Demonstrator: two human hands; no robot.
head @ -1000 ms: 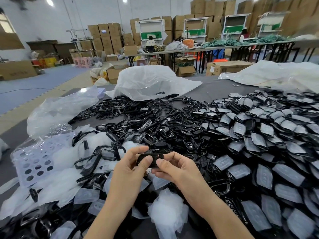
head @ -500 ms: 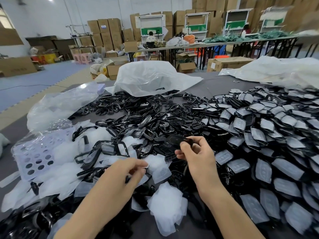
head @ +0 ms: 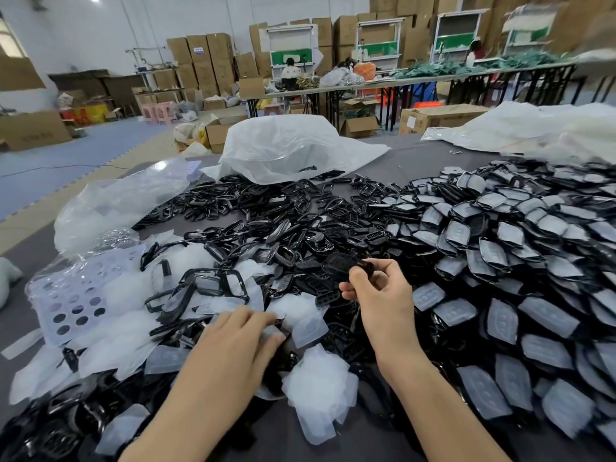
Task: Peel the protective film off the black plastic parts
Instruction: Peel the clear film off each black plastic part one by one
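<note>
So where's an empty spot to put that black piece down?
Bare grey table shows between the white bag and the far plastic sheet, and near the front edge between the arms. The middle and right are crowded with black parts and peeled film.

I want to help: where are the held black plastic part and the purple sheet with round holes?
Black plastic part [head: 340,263]: head view, its middle.
Purple sheet with round holes [head: 76,292]: head view, flat surface between holes.
</note>
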